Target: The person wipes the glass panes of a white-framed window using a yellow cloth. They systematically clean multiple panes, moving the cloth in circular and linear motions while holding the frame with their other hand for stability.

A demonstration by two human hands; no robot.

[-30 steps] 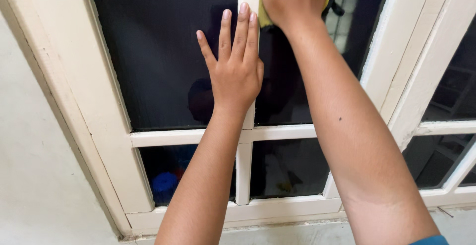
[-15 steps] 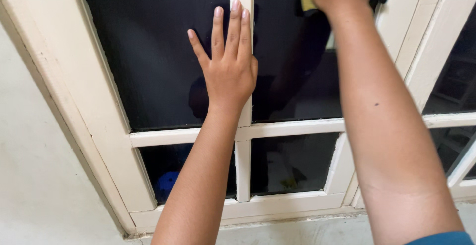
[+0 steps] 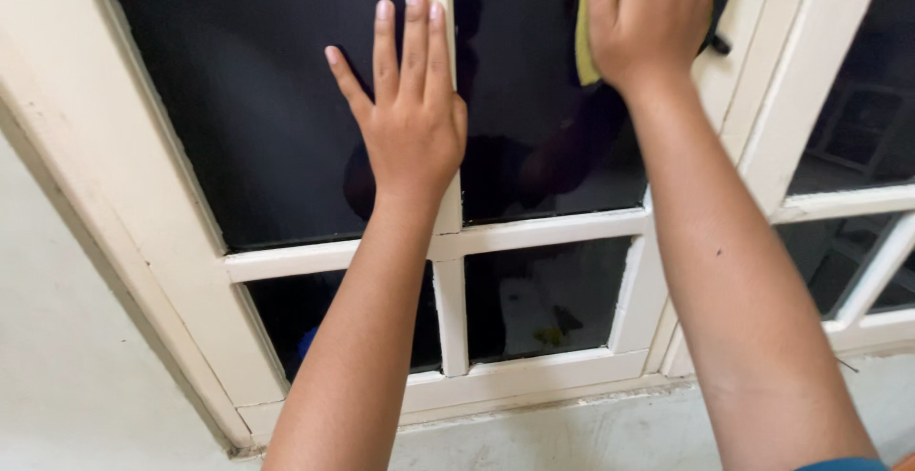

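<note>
We press our right hand onto a soft yellow-green cleaning cloth, which lies flat against the dark glass of the upper right pane, near the top edge of the view and just beside the cream-painted wooden window frame; only a strip of the cloth shows past the thumb, the rest being hidden under the palm. We judge the cloth light, limp and easily bunched; it has no stiffness of its own, so it is best held by a broad flat palm with the fingers spread over it rather than by a pinch at one corner; on smooth glass it will probably slide readily, and it could slip from under the hand if the pressure eased. The glass itself looks hard, slick and breakable; firm pushing belongs nearer the frame than the middle of the pane.

The right hand's fingers run out of view at the top, so we cannot tell how far apart they lie; the thumb sits along the cloth's left edge, pressing rather than gripping. Our left hand holds nothing; it lies open and flat, palm against the glass and the white vertical glazing bar, three fingers close together and pointing up, the thumb splayed out to the left on the upper left pane.
</note>
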